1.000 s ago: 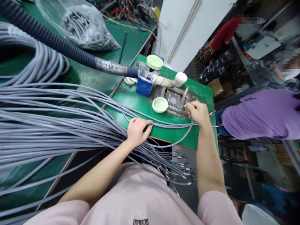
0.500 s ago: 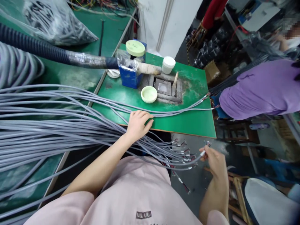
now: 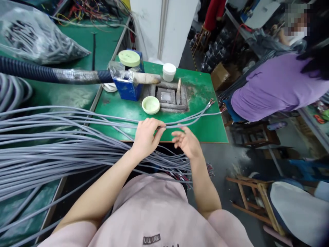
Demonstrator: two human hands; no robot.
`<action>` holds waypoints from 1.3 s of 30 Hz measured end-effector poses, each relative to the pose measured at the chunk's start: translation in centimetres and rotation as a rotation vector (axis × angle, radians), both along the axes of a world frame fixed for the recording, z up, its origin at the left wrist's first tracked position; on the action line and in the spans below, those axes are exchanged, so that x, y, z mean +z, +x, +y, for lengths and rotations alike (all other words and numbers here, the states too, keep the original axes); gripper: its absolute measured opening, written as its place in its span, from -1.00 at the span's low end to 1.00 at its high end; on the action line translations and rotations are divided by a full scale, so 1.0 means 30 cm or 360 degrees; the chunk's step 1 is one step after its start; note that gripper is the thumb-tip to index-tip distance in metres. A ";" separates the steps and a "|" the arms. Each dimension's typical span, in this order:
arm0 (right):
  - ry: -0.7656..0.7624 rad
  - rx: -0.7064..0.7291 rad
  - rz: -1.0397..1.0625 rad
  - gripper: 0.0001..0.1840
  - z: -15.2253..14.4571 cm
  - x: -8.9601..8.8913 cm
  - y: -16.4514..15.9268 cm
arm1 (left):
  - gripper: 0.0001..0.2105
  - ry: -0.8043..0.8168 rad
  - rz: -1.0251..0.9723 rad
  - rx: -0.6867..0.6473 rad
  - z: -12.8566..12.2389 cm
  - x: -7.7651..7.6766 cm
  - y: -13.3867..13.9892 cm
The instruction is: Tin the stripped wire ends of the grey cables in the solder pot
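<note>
My left hand [image 3: 147, 135] is closed round a few grey cables [image 3: 180, 120] at the near edge of the green board, thumb and fingers pinching them. The cables run on to the right, their stripped ends [image 3: 211, 102] over the board's right part. Just right of it, my right hand [image 3: 189, 142] is raised with fingers slightly curled and apart, slightly blurred, holding nothing. Its fingertips are close beside the held cables; whether they touch, I cannot tell. Beneath both forearms, a thick bundle of grey cables [image 3: 89, 154] stretches from the left, its loose wire ends hanging past the board.
On the green board [image 3: 205, 132] are a solder pot [image 3: 167, 96] with a wooden-looking stick, a pale green dish [image 3: 150, 105], a white jar [image 3: 169, 72] and a blue holder with a fume hose [image 3: 77, 75]. A person in purple [image 3: 269, 89] sits at right, near a wooden stool [image 3: 257, 199].
My right hand has let go of a cable end low on the right and moved up and left, beside my left hand. The view has shifted slightly right.
</note>
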State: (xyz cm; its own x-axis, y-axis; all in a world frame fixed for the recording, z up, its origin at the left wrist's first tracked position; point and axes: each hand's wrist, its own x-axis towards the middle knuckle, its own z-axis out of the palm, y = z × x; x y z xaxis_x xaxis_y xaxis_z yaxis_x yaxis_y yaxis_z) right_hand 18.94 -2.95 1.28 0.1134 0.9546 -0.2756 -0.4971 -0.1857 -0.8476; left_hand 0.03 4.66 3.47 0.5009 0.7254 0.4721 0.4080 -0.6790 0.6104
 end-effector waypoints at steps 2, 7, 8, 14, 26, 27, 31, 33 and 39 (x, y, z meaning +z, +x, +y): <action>0.0088 -0.0390 0.0132 -0.69 0.091 0.043 0.057 | -0.88 -0.0067 -0.0077 -0.0067 -0.039 0.017 -0.034; 0.0206 -0.1030 0.0024 -0.77 0.165 0.165 0.213 | -0.85 -0.0336 0.0012 -0.0236 -0.107 -0.057 -0.081; 0.0229 -0.1089 -0.0045 -0.79 0.151 0.180 0.228 | -0.85 -0.0387 0.0032 -0.0255 -0.114 -0.078 -0.083; 0.0266 -0.0754 -0.0467 -0.81 -0.055 0.173 0.153 | -0.83 -0.0769 -0.0259 -0.0320 -0.136 -0.102 -0.076; -0.0087 0.0851 -0.1116 -0.63 -0.283 0.093 -0.123 | -0.69 -0.2042 -0.1235 -0.0408 -0.174 -0.064 -0.008; -0.0069 0.0864 -0.1061 -0.63 -0.279 0.090 -0.118 | -0.68 -0.2068 -0.1252 -0.0503 -0.180 -0.071 -0.010; -0.0065 0.0845 -0.0667 -0.50 -0.254 0.045 -0.111 | -0.69 -0.2197 -0.1313 -0.0934 -0.210 -0.100 -0.017; -0.0159 0.0944 -0.0324 -0.39 -0.243 0.009 -0.129 | -0.70 -0.2216 -0.1294 -0.1050 -0.214 -0.108 -0.024; -0.0188 0.0853 0.0166 -0.41 -0.218 -0.055 -0.223 | -0.71 -0.2055 -0.1118 -0.0880 -0.182 -0.114 -0.049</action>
State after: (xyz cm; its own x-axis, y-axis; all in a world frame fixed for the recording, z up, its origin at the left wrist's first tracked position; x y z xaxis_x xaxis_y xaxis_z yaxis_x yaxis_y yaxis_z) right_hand 12.25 -9.49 -0.37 -0.4133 0.8330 -0.3678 -0.3871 -0.5263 -0.7570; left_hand -1.43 -0.79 0.06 0.7861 0.6157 -0.0547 -0.3090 0.4681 0.8279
